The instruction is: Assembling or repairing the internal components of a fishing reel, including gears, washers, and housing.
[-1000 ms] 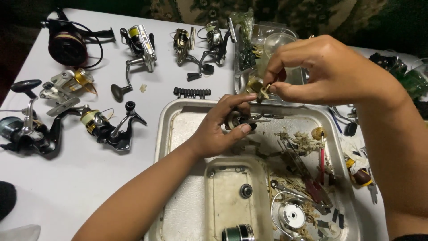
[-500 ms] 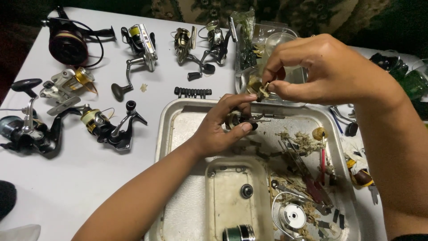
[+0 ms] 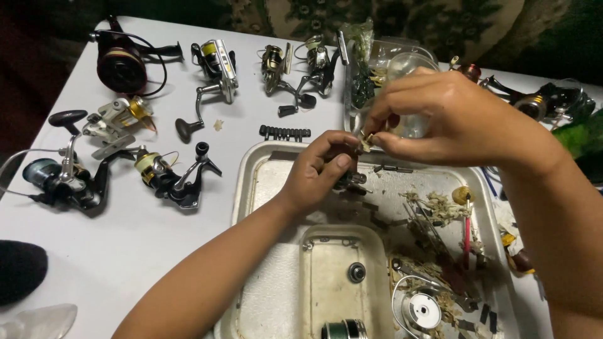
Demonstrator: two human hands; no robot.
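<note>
Two hands work a small reel part over a metal tray.

The left hand [image 3: 317,172] is curled closed around a dark reel body [image 3: 349,179] just above the tray [image 3: 248,188]; the right hand [image 3: 440,119] pinches a small brass-coloured piece [image 3: 365,140] between thumb and fingertips, touching the top of that body. The right hand hides much of a clear plastic container [image 3: 408,66] behind it. Several spinning reels [image 3: 173,176] lie on the white table [image 3: 125,251] to the left, with a row of small black bits [image 3: 284,132] near the tray's far edge.
</note>
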